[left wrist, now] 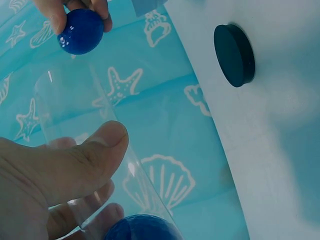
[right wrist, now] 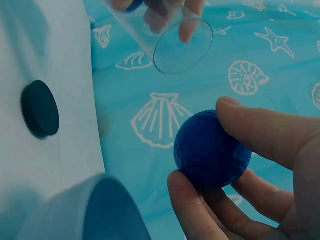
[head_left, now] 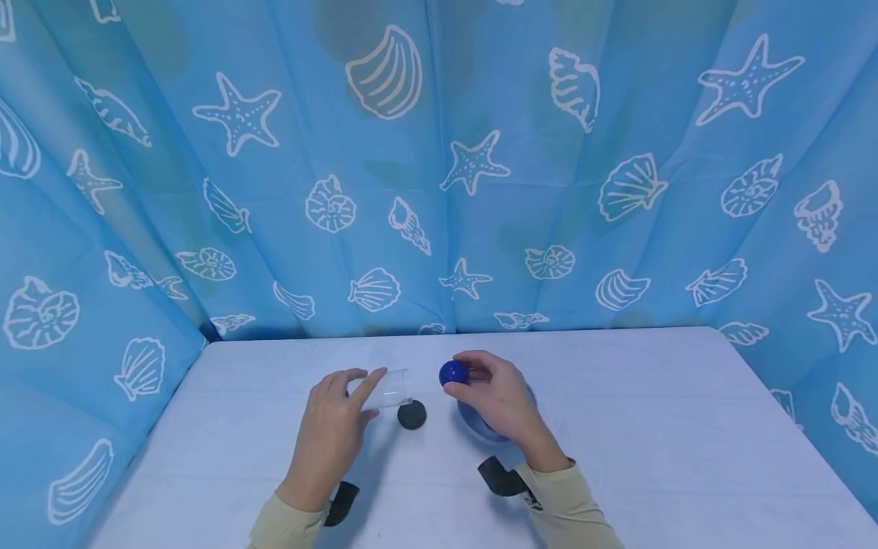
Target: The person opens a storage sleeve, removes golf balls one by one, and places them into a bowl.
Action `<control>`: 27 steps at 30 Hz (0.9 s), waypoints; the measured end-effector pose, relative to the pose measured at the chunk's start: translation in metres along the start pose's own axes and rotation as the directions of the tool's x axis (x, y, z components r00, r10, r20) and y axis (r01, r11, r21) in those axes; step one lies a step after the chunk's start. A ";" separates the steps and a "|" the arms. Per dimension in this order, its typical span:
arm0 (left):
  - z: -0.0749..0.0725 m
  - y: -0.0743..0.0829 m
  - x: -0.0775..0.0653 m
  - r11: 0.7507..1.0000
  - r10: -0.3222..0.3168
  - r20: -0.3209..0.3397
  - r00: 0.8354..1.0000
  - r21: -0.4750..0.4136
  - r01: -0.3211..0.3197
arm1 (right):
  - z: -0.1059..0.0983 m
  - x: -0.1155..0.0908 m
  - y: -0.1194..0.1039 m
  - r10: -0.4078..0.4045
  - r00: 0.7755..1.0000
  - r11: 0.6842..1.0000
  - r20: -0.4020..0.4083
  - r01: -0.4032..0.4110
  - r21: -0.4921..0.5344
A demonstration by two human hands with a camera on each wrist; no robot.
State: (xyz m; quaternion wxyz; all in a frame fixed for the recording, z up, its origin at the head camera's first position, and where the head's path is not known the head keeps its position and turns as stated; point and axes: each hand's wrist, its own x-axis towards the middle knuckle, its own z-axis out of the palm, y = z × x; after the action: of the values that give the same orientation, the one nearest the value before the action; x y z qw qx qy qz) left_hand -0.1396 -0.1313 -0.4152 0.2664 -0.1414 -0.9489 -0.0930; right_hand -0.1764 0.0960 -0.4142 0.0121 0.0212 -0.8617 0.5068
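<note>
My left hand (head_left: 334, 415) grips a clear, see-through cylinder (head_left: 392, 387) that lies nearly sideways, its open mouth facing right. Inside the cylinder's far end sits a blue ball (left wrist: 142, 229), seen in the left wrist view. My right hand (head_left: 499, 396) pinches a second blue ball (right wrist: 212, 150), dimpled like a golf ball, between thumb and fingers. That ball is apart from the cylinder's mouth, a short way to its right. On the table below the mouth lies a round black lid (head_left: 411, 415). Under my right hand stands a blue bowl (head_left: 480, 427), partly hidden by it.
A white-covered table (head_left: 631, 427) extends around the hands. Behind it and at both sides hangs a blue curtain (head_left: 507, 229) with white shell and starfish prints. Dark wrist devices (head_left: 502, 477) sit at both sleeves.
</note>
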 end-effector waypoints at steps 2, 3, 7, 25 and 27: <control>0.000 0.000 0.000 1.000 -0.003 0.001 1.000 -0.001 0.003 | -0.002 0.000 0.000 -0.002 1.000 1.000 0.004 0.003 -0.008; 0.000 0.000 -0.001 1.000 -0.004 0.002 1.000 0.000 0.004 | -0.002 0.001 0.001 -0.005 1.000 1.000 0.007 0.005 -0.008; -0.001 0.000 -0.001 1.000 -0.006 0.002 1.000 -0.004 0.006 | -0.006 0.003 0.003 -0.015 1.000 1.000 0.008 0.015 -0.013; -0.001 -0.001 0.000 1.000 0.005 -0.004 1.000 -0.005 -0.005 | -0.013 0.005 0.015 -0.005 1.000 0.995 0.014 0.007 -0.095; -0.001 -0.001 0.000 1.000 0.004 -0.004 1.000 -0.004 -0.004 | -0.014 0.006 0.016 0.000 1.000 0.994 0.014 0.002 -0.109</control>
State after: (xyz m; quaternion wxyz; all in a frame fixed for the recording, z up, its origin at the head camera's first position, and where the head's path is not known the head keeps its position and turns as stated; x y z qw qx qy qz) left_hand -0.1398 -0.1328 -0.4148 0.2682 -0.1439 -0.9478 -0.0947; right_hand -0.1831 0.1155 -0.4214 0.0075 0.0245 -0.8881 0.4589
